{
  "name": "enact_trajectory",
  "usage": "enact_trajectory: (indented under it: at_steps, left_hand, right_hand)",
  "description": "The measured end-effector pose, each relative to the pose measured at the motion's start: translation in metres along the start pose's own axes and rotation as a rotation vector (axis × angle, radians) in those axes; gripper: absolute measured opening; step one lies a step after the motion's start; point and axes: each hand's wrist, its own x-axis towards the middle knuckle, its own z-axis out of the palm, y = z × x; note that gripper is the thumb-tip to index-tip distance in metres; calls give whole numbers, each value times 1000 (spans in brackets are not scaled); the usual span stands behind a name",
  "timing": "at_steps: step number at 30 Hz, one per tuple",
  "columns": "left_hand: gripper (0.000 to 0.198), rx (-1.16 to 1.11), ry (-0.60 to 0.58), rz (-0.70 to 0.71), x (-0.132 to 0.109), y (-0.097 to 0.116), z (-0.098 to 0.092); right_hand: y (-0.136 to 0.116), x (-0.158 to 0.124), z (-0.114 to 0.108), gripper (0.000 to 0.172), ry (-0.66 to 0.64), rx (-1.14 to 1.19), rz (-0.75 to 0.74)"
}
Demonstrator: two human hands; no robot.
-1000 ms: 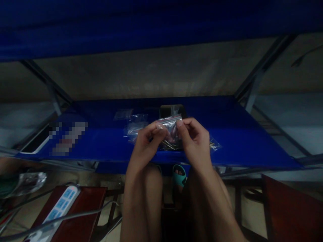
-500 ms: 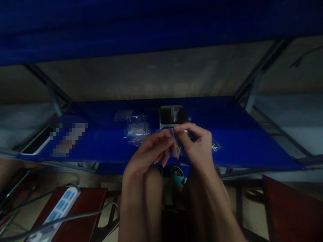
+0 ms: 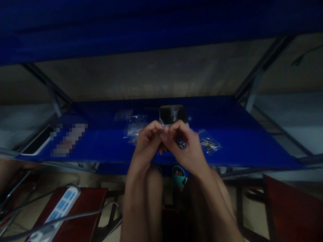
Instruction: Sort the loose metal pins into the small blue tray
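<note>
My left hand (image 3: 148,139) and my right hand (image 3: 187,144) meet over the near half of the blue tabletop. Both are closed in a pinch on a small clear plastic bag (image 3: 161,123). Only a crumpled bit of the bag shows above my fingertips; the rest is hidden. Short metal pins (image 3: 181,144) show through the loop of my right thumb and finger. To the right lies a clear bag of gold and silver pins (image 3: 209,144). Left of my hands is a pile of clear plastic bags (image 3: 136,127).
A dark-topped device like a small scale (image 3: 165,116) stands behind my hands, with a small clear cup (image 3: 174,111) on it. A phone-like device (image 3: 36,143) lies far left. Below, a power strip (image 3: 59,208) rests on a red-brown stool (image 3: 91,208). A blue surface (image 3: 161,27) hangs overhead.
My hands have come together, and my right hand has shifted left, uncovering the bag of pins. The small bag that hung between my fingers is now mostly hidden in them.
</note>
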Motion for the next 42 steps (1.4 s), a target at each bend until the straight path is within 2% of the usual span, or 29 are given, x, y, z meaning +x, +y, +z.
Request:
enact_trajectory:
  at_steps: [4, 9, 13, 19, 24, 30, 37, 39, 42]
  left_hand:
    - [32, 37, -33, -81, -1, 5, 0]
    - [30, 37, -108, -109, -3, 10, -1]
    - [25, 102, -174, -66, -3, 7, 2]
    - [23, 331, -181, 27, -3, 11, 6]
    - [27, 177, -207, -27, -6, 15, 4]
    - [31, -31, -125, -143, -5, 7, 4]
    - [32, -300, 3, -198, -1, 15, 4]
    - [31, -258, 58, -154, -1, 14, 1]
    - [31, -79, 106, -49, -2, 9, -2]
  right_hand:
    - [1, 0, -1, 27, -97, 47, 22]
    - [0, 3, -8, 29, -78, 49, 25]
    - [3, 4, -8, 37, -17, 117, 104]
    - [7, 5, -12, 33, -79, 153, 159]
    - [1, 4, -14, 35, -119, 249, 174]
    - [-3, 3, -7, 42, -149, 271, 148]
    - [1, 0, 2, 41, -159, 369, 187]
    - [1, 1, 5, 40, -155, 367, 181]
    - [3, 3, 6, 40, -91, 282, 146]
